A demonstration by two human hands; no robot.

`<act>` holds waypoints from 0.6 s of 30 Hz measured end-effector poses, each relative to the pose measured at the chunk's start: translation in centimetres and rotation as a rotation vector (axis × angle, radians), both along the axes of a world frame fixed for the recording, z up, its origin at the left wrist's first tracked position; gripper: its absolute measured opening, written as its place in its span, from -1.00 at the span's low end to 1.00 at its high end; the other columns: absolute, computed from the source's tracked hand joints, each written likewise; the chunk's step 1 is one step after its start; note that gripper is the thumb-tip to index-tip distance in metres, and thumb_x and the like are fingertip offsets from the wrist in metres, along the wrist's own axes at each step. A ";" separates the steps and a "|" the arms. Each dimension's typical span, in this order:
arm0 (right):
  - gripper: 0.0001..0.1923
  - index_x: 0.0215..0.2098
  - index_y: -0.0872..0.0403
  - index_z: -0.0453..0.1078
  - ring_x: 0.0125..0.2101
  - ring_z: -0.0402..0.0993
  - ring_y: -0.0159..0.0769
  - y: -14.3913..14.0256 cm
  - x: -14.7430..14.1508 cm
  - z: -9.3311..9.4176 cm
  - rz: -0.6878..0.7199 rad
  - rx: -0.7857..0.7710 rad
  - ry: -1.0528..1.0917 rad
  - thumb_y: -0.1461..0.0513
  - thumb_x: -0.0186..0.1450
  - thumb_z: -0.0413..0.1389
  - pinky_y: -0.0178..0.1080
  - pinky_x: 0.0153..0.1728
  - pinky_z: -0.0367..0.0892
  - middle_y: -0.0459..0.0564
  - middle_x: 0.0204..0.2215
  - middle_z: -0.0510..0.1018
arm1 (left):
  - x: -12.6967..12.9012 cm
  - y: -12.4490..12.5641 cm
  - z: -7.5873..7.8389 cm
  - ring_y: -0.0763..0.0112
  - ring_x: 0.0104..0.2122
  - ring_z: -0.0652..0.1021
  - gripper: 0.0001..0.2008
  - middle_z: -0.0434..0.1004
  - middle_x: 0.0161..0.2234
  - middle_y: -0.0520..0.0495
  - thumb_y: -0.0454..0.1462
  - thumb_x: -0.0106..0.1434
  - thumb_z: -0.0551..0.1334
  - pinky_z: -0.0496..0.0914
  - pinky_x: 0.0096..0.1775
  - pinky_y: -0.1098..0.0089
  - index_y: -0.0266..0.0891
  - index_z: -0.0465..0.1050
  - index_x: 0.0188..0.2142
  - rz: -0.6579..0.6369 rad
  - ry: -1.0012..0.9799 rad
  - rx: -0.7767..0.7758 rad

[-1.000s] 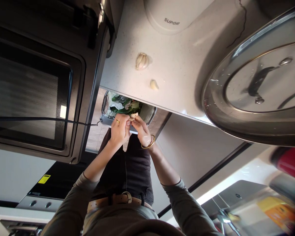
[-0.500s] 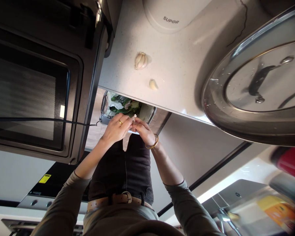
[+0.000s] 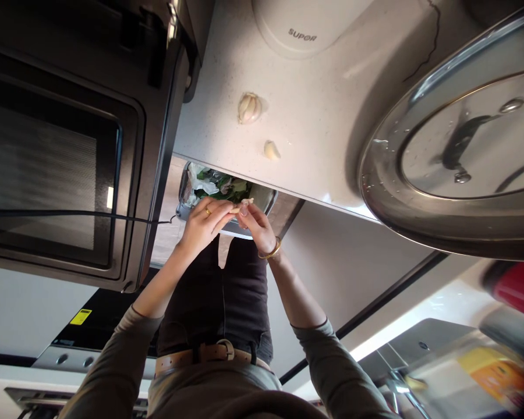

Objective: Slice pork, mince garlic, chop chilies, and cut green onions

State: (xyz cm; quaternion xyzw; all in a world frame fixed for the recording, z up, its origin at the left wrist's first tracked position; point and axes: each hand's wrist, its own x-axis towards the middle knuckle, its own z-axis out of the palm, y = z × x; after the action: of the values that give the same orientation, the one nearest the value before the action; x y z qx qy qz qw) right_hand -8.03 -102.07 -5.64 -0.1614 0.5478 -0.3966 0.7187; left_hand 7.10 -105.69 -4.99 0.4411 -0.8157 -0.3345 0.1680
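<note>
The held garlic piece [image 3: 235, 210] is cream. Towards 12 o'clock, the garlic bulb [image 3: 250, 109] is creamy white with a pinkish tinge and the single clove [image 3: 271, 150] pale ivory, on a white, finely speckled countertop [image 3: 318, 128]. Ring [image 3: 208, 210] and bangle [image 3: 269, 249] are gold. At 9 o'clock the microwave [image 3: 65, 157] is black with a grey mesh pattern; at 2 o'clock the pot lid [image 3: 388, 139] is silver; at 7 o'clock the trousers [image 3: 240, 291] are black, the belt [image 3: 192, 357] tan.

Shiny metal, dry papery skin, matt cloth.
The large lid [image 3: 502, 151] is glossy, droplet-flecked metal, the countertop [image 3: 314, 128] smooth with a soft sheen, the garlic bulb [image 3: 250, 108] papery; the person's trousers [image 3: 213, 291] are matt cloth, the bracelet [image 3: 272, 253] polished metal.
</note>
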 end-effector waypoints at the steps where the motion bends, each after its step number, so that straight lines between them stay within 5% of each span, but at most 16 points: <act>1: -0.67 -0.47 0.03 0.35 -0.55 0.10 -0.47 0.0 0.1 0.0 -0.038 -0.022 0.034 -0.05 0.15 0.16 -0.33 -0.49 0.12 -0.16 -0.57 0.25 | -0.1 0.1 -0.1 0.34 -0.20 0.47 -0.80 0.53 -0.18 -0.07 -0.26 0.30 0.10 0.40 -0.15 0.29 -0.14 0.42 -0.11 0.056 0.026 -0.003; 6: -0.67 -0.44 0.02 0.46 -0.49 0.25 -0.39 0.3 0.9 0.0 -0.154 -0.017 0.170 -0.07 0.14 0.15 -0.30 -0.51 0.20 -0.11 -0.59 0.31 | -0.7 0.3 -0.4 0.37 -0.19 0.45 -0.75 0.49 -0.17 -0.08 -0.26 0.27 0.15 0.39 -0.14 0.31 -0.12 0.43 -0.06 0.166 0.085 0.002; 12: -0.71 -0.34 0.00 0.55 -0.47 0.37 -0.33 0.3 1.0 -0.4 -0.146 -0.025 0.310 -0.01 0.15 0.16 -0.28 -0.53 0.27 -0.07 -0.59 0.42 | -0.7 0.0 -0.6 0.37 -0.23 0.44 -0.71 0.45 -0.23 -0.09 -0.28 0.25 0.15 0.38 -0.17 0.33 -0.12 0.44 -0.04 0.121 -0.012 -0.032; 18: -0.73 -0.17 -0.01 0.54 -0.56 0.34 -0.42 1.0 1.6 -1.0 -0.004 -0.193 0.738 0.12 0.24 0.10 -0.32 -0.51 0.30 -0.07 -0.52 0.55 | -1.1 0.1 -0.5 0.31 -0.26 0.47 -0.69 0.52 -0.26 -0.11 -0.33 0.24 0.12 0.38 -0.17 0.28 -0.21 0.43 -0.02 0.087 -0.154 -0.061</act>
State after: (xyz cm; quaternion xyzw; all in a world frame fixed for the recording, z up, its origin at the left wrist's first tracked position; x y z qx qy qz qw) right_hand -6.47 -101.03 -6.60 -0.3592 0.7303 -0.3628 0.4539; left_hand 6.05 -105.60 -5.52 0.4954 -0.8159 -0.2670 0.1323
